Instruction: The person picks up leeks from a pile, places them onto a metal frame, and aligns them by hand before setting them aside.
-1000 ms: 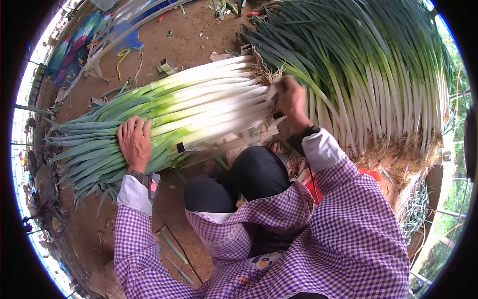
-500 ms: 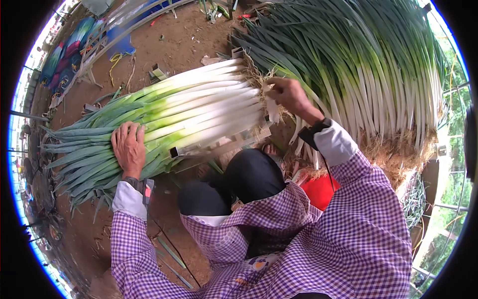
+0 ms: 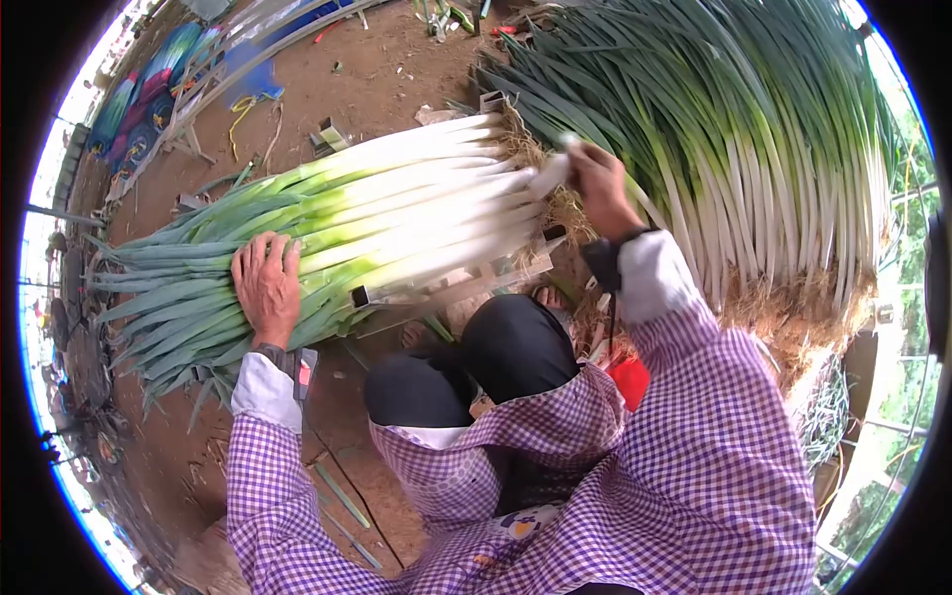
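A thick layer of leeks (image 3: 397,198) lies side by side on a low metal frame (image 3: 476,290), green leaves to the left and roots to the right. My left hand (image 3: 268,285) rests on the leaves near their middle, fingers spread and pressing down. At the root end, my right hand (image 3: 600,188) is closed on a whitish strip (image 3: 550,175), blurred by motion, that might be a peeled outer layer. The strip lies across the root ends of the leeks.
A large heap of leeks (image 3: 734,149) fills the upper right, roots toward me. Something red (image 3: 629,380) sits beside my knee. Bundled colourful material (image 3: 159,79) and metal rails (image 3: 253,55) are at the upper left. Leaf scraps (image 3: 347,496) lie on the dirt floor.
My right hand has moved slightly right and up, with the whitish strip now raised and blurred. My left hand stays on the leaves. The whole view has shifted a little.
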Demonstrator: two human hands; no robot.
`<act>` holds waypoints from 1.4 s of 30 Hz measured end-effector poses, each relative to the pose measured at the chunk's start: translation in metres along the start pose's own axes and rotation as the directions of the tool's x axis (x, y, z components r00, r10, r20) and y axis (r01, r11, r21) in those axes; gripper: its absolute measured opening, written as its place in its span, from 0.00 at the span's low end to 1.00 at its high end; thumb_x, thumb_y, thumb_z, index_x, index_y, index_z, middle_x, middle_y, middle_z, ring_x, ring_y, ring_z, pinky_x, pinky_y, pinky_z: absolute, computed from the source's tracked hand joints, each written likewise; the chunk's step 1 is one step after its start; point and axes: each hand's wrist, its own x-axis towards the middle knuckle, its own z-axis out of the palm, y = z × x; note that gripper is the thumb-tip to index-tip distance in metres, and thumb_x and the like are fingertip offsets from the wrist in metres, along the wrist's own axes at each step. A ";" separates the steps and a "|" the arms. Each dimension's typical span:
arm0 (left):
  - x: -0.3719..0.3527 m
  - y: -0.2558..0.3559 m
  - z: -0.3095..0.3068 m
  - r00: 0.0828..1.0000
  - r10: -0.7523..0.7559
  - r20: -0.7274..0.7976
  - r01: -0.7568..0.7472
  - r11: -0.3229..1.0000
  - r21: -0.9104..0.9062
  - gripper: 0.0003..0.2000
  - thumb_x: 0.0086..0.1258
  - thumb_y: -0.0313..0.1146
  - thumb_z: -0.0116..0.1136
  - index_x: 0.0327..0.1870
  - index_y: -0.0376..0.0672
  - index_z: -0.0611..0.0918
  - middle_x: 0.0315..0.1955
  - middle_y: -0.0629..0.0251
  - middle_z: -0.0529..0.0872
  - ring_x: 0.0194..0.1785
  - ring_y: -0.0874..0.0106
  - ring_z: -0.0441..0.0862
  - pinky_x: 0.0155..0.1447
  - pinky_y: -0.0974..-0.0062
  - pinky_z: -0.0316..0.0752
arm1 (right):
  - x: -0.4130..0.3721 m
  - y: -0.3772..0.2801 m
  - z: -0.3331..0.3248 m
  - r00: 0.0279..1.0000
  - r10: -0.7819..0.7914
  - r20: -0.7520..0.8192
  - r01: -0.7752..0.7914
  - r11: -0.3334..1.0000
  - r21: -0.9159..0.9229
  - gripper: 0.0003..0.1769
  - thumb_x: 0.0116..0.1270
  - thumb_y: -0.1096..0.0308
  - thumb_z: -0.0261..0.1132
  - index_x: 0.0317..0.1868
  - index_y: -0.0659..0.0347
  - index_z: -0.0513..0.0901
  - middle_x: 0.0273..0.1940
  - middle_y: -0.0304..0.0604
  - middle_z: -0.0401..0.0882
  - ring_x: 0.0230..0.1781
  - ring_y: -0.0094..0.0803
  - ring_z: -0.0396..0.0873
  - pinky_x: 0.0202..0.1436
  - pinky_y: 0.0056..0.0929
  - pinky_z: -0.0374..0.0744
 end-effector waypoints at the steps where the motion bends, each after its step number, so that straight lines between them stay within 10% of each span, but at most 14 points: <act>1: -0.001 -0.001 -0.001 1.000 -0.003 0.005 0.003 1.000 0.004 0.11 0.77 0.39 0.59 0.51 0.43 0.85 0.53 0.62 0.84 0.61 0.59 0.79 0.72 0.58 0.66 | -0.011 -0.001 -0.022 0.987 0.135 -0.089 -0.104 0.952 0.287 0.11 0.80 0.67 0.62 0.49 0.67 0.87 0.34 0.32 0.81 0.32 0.24 0.79 0.32 0.23 0.75; 4: 0.000 -0.001 0.001 1.000 0.009 0.012 -0.009 1.000 0.008 0.12 0.77 0.39 0.59 0.52 0.43 0.85 0.53 0.62 0.84 0.61 0.59 0.79 0.72 0.58 0.66 | -0.065 0.032 -0.100 0.999 0.016 0.031 -0.019 0.993 0.116 0.10 0.79 0.66 0.64 0.49 0.64 0.85 0.34 0.34 0.81 0.34 0.26 0.82 0.33 0.21 0.77; 7: 0.000 -0.002 0.001 1.000 0.011 0.009 -0.011 1.000 0.012 0.12 0.77 0.39 0.60 0.52 0.43 0.85 0.53 0.62 0.84 0.61 0.59 0.79 0.72 0.58 0.66 | -0.144 0.095 -0.166 0.918 0.390 0.079 -0.335 0.865 -0.372 0.13 0.75 0.61 0.68 0.48 0.62 0.88 0.32 0.46 0.86 0.34 0.35 0.87 0.36 0.31 0.83; 9: 0.000 -0.002 0.001 1.000 0.005 0.016 -0.005 1.000 0.006 0.12 0.77 0.39 0.60 0.52 0.43 0.86 0.53 0.62 0.85 0.61 0.60 0.79 0.73 0.58 0.66 | -0.175 0.137 -0.203 0.835 0.293 0.466 0.410 0.234 -0.882 0.14 0.72 0.56 0.70 0.48 0.55 0.92 0.35 0.46 0.91 0.33 0.33 0.90 0.37 0.33 0.85; 10: 0.001 -0.001 0.000 1.000 -0.003 0.016 0.003 1.000 0.001 0.11 0.77 0.40 0.60 0.51 0.44 0.86 0.53 0.63 0.85 0.61 0.60 0.79 0.72 0.58 0.66 | -0.172 0.135 -0.194 0.873 0.219 0.436 0.398 0.198 -0.896 0.14 0.71 0.56 0.71 0.49 0.54 0.92 0.36 0.47 0.91 0.33 0.33 0.90 0.37 0.33 0.85; 13: 0.000 -0.001 0.001 1.000 -0.009 0.002 0.009 1.000 -0.006 0.11 0.77 0.40 0.60 0.49 0.44 0.86 0.52 0.63 0.84 0.61 0.60 0.79 0.72 0.58 0.66 | -0.158 0.044 -0.103 0.982 0.072 0.173 0.123 0.453 -0.883 0.14 0.69 0.61 0.71 0.50 0.56 0.92 0.36 0.45 0.92 0.34 0.31 0.91 0.37 0.32 0.85; 14: 0.000 -0.001 0.001 1.000 0.002 -0.013 -0.002 1.000 -0.022 0.11 0.77 0.40 0.60 0.48 0.44 0.85 0.51 0.63 0.84 0.60 0.60 0.79 0.71 0.58 0.66 | -0.148 0.028 -0.071 0.980 0.010 0.198 0.132 0.709 -0.692 0.13 0.70 0.63 0.69 0.51 0.57 0.91 0.37 0.49 0.91 0.35 0.41 0.90 0.40 0.36 0.84; 17: 0.000 -0.001 0.000 1.000 0.004 -0.015 -0.005 0.999 -0.038 0.11 0.76 0.40 0.60 0.48 0.44 0.85 0.50 0.62 0.84 0.59 0.59 0.79 0.71 0.58 0.66 | -0.134 -0.027 0.038 0.909 -0.047 0.414 0.281 0.802 -0.526 0.13 0.69 0.70 0.72 0.53 0.59 0.90 0.44 0.44 0.91 0.39 0.33 0.89 0.41 0.31 0.85; 21: 0.000 -0.003 0.002 1.000 -0.005 -0.013 0.004 0.999 -0.038 0.12 0.76 0.44 0.61 0.47 0.45 0.86 0.50 0.64 0.84 0.59 0.62 0.79 0.72 0.57 0.65 | -0.097 -0.026 0.134 0.573 -0.404 0.713 0.806 0.436 -0.401 0.16 0.65 0.65 0.74 0.54 0.54 0.89 0.47 0.45 0.87 0.41 0.43 0.89 0.45 0.42 0.85; 30: -0.001 -0.003 0.006 0.999 -0.006 -0.033 0.006 1.000 -0.013 0.12 0.76 0.44 0.61 0.47 0.46 0.86 0.50 0.65 0.84 0.59 0.62 0.79 0.72 0.58 0.65 | -0.067 0.006 0.178 0.272 -0.424 0.864 0.956 0.223 -0.191 0.23 0.64 0.77 0.61 0.57 0.48 0.87 0.48 0.46 0.83 0.36 0.47 0.87 0.36 0.44 0.83; 42: -0.002 -0.006 0.011 0.999 0.021 -0.025 -0.020 0.999 0.036 0.12 0.80 0.43 0.57 0.50 0.45 0.85 0.53 0.62 0.84 0.62 0.60 0.79 0.73 0.58 0.67 | -0.063 0.024 0.187 0.356 -0.448 0.820 0.928 0.274 -0.253 0.07 0.69 0.68 0.58 0.44 0.60 0.79 0.46 0.54 0.81 0.38 0.53 0.85 0.37 0.49 0.82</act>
